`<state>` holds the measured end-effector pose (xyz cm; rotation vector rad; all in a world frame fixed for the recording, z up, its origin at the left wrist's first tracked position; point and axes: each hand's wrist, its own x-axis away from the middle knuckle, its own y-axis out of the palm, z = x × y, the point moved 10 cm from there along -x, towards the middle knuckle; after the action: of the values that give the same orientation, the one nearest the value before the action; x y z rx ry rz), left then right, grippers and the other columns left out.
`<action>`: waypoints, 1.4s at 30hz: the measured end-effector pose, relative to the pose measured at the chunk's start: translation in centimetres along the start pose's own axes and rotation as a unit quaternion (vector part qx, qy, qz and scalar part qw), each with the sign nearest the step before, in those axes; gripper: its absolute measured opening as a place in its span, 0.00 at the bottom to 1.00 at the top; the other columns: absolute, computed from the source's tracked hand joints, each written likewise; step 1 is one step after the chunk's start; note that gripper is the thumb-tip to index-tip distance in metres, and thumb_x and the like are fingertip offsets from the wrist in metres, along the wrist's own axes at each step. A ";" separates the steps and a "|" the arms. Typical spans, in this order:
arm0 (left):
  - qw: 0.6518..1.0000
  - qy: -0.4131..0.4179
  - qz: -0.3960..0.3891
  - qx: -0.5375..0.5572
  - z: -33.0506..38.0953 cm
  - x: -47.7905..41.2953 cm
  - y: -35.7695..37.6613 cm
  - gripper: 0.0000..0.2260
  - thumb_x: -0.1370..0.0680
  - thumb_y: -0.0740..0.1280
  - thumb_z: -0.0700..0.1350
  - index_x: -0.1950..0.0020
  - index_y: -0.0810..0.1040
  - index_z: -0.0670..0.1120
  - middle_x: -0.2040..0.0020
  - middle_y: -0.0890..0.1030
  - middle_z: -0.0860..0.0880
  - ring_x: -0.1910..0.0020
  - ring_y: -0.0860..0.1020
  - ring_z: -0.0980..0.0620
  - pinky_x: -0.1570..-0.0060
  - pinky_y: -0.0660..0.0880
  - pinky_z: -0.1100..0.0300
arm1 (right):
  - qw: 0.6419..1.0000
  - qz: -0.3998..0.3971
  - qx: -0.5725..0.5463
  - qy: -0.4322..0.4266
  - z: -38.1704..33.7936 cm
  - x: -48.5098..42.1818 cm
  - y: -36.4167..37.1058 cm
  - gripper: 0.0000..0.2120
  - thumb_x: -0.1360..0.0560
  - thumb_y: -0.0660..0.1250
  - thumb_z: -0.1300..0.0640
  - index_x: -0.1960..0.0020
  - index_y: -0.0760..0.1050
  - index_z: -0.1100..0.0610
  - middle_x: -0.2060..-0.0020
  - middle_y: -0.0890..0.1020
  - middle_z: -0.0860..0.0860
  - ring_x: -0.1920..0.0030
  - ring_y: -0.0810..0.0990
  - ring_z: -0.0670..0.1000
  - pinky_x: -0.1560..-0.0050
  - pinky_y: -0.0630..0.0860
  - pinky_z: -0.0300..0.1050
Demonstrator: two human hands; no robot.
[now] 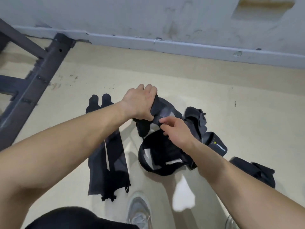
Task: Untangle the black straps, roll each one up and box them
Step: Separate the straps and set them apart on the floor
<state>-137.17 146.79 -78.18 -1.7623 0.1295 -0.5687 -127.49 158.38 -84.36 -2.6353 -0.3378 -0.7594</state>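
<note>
On the beige floor (214,100), near a dark metal frame (33,76), two flat black fabric straps (115,154) lie side by side. Just right of them is a tangled black strap with grey patches (165,170), forming a loop. The left hand (140,103) grips its upper end, fingers curled round it. The right hand (177,129) pinches the strap just below, between thumb and fingertips.

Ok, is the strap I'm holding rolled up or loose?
Loose, not rolled: the left hand grips the strap near one end, the right hand pinches it lower, the rest hangs in an open loop.
</note>
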 end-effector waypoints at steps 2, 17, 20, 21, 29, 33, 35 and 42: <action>0.999 -0.018 0.005 0.047 0.6 1.6 -3.3 0.33 0.35 0.72 0.62 0.39 0.65 0.46 0.43 0.72 0.49 0.45 0.71 0.46 0.58 0.72 0.51 | 0.999 0.004 -0.028 -0.021 -2.6 2.1 -1.0 0.16 0.20 0.65 0.57 0.33 0.76 0.56 0.44 0.81 0.58 0.43 0.80 0.56 0.41 0.75 0.43; 0.582 -0.085 0.008 0.809 8.0 11.3 -16.6 0.09 0.22 0.69 0.34 0.46 0.73 0.42 0.65 0.77 0.50 0.71 0.76 0.58 0.67 0.74 0.66 | 0.983 0.013 -0.181 -0.023 -10.1 16.4 -13.4 0.15 0.23 0.65 0.65 0.40 0.79 0.55 0.54 0.85 0.52 0.57 0.81 0.49 0.53 0.76 0.44; 0.542 -0.047 -0.004 0.839 10.1 12.4 -17.0 0.05 0.19 0.65 0.33 0.45 0.73 0.41 0.75 0.76 0.54 0.73 0.76 0.61 0.61 0.72 0.66 | 0.985 0.063 -0.162 0.006 -8.4 18.2 -15.3 0.06 0.21 0.66 0.56 0.50 0.81 0.55 0.60 0.86 0.49 0.58 0.81 0.49 0.52 0.74 0.46; 0.537 -0.036 -0.009 0.843 10.7 12.7 -17.0 0.06 0.19 0.64 0.33 0.43 0.73 0.40 0.75 0.76 0.54 0.72 0.76 0.61 0.59 0.72 0.65 | 0.985 0.077 -0.151 0.021 -8.0 18.6 -15.8 0.09 0.20 0.65 0.52 0.54 0.81 0.55 0.62 0.86 0.49 0.59 0.80 0.50 0.54 0.73 0.46; 0.538 -0.018 -0.014 0.842 13.1 12.2 -17.3 0.09 0.20 0.68 0.35 0.41 0.76 0.41 0.61 0.84 0.51 0.60 0.82 0.56 0.62 0.76 0.66 | 0.975 0.055 -0.210 0.039 -9.4 18.4 -17.0 0.10 0.23 0.71 0.48 0.53 0.81 0.55 0.65 0.83 0.50 0.69 0.78 0.48 0.64 0.74 0.41; 0.582 -0.021 -0.018 0.813 13.5 10.9 -16.5 0.06 0.22 0.70 0.38 0.47 0.78 0.44 0.56 0.81 0.48 0.60 0.78 0.56 0.63 0.73 0.65 | 0.937 0.058 -0.344 0.027 -10.0 16.9 -18.0 0.05 0.25 0.72 0.65 0.49 0.80 0.62 0.60 0.84 0.58 0.66 0.83 0.54 0.63 0.82 0.46; 0.593 -0.027 -0.037 0.804 13.3 10.5 -16.0 0.05 0.21 0.67 0.37 0.46 0.80 0.44 0.56 0.81 0.49 0.61 0.77 0.56 0.64 0.71 0.64 | 0.920 0.087 -0.381 0.019 -10.1 16.0 -19.4 0.10 0.26 0.71 0.72 0.49 0.77 0.60 0.59 0.83 0.58 0.64 0.83 0.54 0.62 0.82 0.46; 0.656 -0.228 0.033 0.719 9.2 8.9 -12.6 0.12 0.25 0.74 0.43 0.44 0.77 0.49 0.48 0.81 0.50 0.52 0.77 0.52 0.54 0.77 0.57 | 0.914 0.027 -0.402 -0.039 -11.1 14.0 -20.9 0.16 0.26 0.65 0.76 0.51 0.76 0.57 0.52 0.85 0.57 0.60 0.83 0.54 0.57 0.81 0.46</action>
<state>-127.97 155.06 -65.08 -0.2462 -0.5093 -0.0170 -127.91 174.30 -61.97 -3.4268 0.0617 -0.9183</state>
